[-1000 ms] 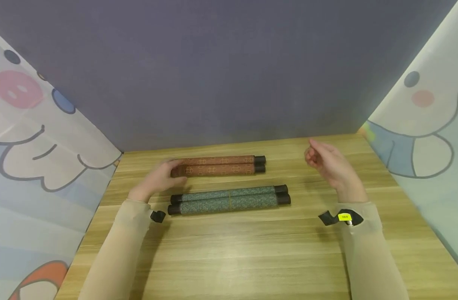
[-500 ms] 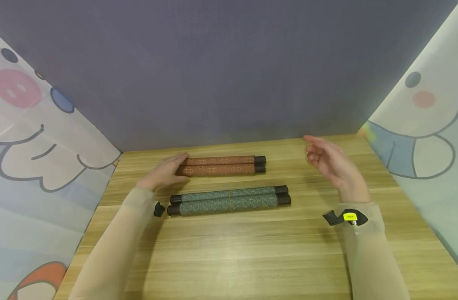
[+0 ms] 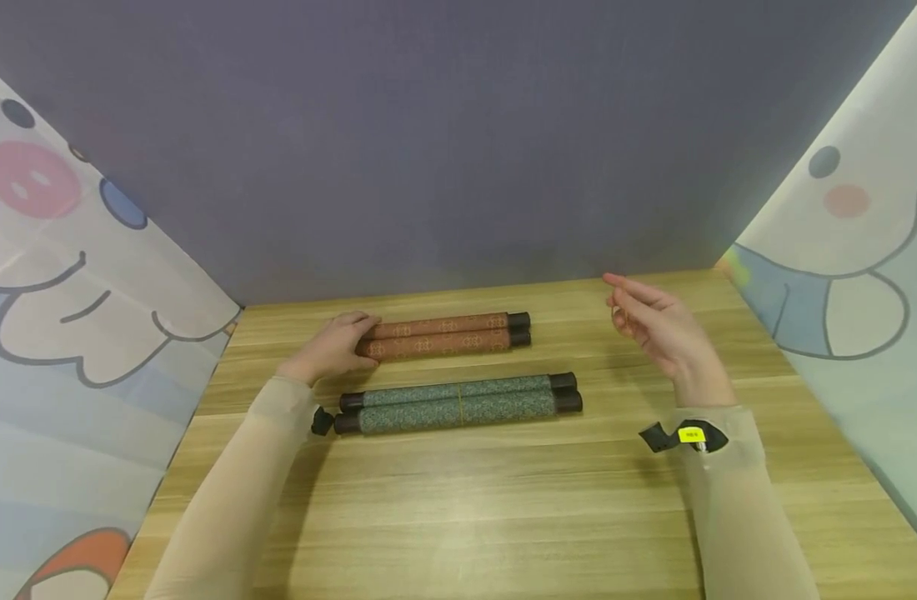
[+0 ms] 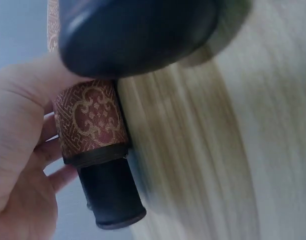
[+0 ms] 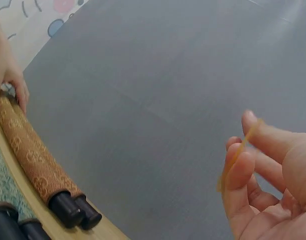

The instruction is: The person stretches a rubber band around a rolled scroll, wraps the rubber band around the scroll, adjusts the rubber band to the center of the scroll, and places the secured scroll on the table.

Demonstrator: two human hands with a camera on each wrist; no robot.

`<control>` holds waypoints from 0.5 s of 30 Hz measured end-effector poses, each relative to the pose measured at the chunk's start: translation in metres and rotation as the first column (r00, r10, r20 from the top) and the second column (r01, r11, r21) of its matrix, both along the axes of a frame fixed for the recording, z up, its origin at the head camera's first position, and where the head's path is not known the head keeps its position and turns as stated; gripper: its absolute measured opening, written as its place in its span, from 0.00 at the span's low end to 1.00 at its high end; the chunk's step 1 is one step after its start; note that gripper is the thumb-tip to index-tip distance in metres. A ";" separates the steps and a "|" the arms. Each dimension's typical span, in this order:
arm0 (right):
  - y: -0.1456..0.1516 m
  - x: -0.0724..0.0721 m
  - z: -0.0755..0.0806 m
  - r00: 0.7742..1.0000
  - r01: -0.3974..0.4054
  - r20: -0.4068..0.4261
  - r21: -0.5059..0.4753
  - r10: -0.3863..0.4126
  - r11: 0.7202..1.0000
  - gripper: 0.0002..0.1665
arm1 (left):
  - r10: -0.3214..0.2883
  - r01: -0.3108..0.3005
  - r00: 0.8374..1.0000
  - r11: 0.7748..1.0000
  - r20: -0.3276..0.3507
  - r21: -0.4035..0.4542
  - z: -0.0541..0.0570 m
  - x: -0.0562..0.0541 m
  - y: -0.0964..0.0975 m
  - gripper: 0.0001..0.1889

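Note:
Two red-brown patterned scrolls [image 3: 451, 333] with black end knobs lie side by side toward the back of the table. My left hand [image 3: 334, 343] grips their left end, thumb on the near side and fingers over the far side. A black knob [image 4: 113, 195] sticks out past that hand in the left wrist view, where a dark rounded shape hides part of the cloth. Raised at the right, apart from the scrolls, is my right hand [image 3: 657, 333]. Its curled fingers and thumb hold a thin yellow rubber band [image 5: 237, 156], stretched between them.
In front of the red-brown pair lie two green scrolls [image 3: 466, 406] with dark ends and a thin band round their middle. A grey panel [image 3: 458, 150] stands behind the wooden table [image 3: 458, 517]. Cartoon-printed cloths hang at the left and right.
My left hand has moved slightly right along the red-brown scrolls, whose left end has come a little nearer. On the right hand, the fingers have spread from a tighter curl.

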State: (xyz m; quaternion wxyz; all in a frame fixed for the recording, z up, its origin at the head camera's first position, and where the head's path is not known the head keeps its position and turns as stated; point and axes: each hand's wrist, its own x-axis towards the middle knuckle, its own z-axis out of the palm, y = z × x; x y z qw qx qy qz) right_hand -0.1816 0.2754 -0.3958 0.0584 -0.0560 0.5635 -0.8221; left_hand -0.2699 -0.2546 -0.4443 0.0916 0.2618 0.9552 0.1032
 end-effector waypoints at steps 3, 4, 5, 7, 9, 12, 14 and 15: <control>0.000 0.000 -0.002 1.000 -0.003 -0.012 0.063 0.004 0.998 0.24 | 0.008 -0.008 1.000 1.000 -0.007 -0.006 0.002 0.002 0.000 0.50; 0.000 0.000 -0.002 1.000 -0.004 -0.015 0.087 0.005 0.996 0.25 | 0.015 -0.015 1.000 1.000 -0.020 -0.004 0.002 0.002 0.000 0.50; 0.000 0.000 -0.003 1.000 -0.005 -0.017 0.112 0.007 0.994 0.26 | 0.024 -0.024 0.999 1.000 -0.036 -0.002 0.003 0.002 -0.001 0.49; -0.001 0.000 -0.002 1.000 -0.010 -0.016 0.148 0.012 0.989 0.29 | 0.043 -0.042 0.997 0.999 -0.071 0.019 0.006 0.005 -0.002 0.47; -0.002 -0.001 -0.002 1.000 -0.006 -0.008 0.173 0.007 0.985 0.30 | 0.053 -0.050 0.992 0.998 -0.114 0.029 0.009 0.007 -0.002 0.44; -0.002 -0.002 0.000 1.000 -0.001 0.005 0.209 0.000 0.978 0.28 | 0.048 -0.045 0.988 0.999 -0.150 0.020 0.013 0.011 -0.002 0.41; -0.002 -0.002 0.001 1.000 0.003 0.010 0.229 -0.005 0.973 0.25 | 0.039 -0.042 0.985 0.999 -0.168 -0.013 0.016 0.013 -0.001 0.41; -0.002 -0.003 0.002 1.000 0.004 0.011 0.240 -0.007 0.971 0.24 | 0.034 -0.040 0.983 0.999 -0.178 -0.031 0.017 0.014 -0.001 0.41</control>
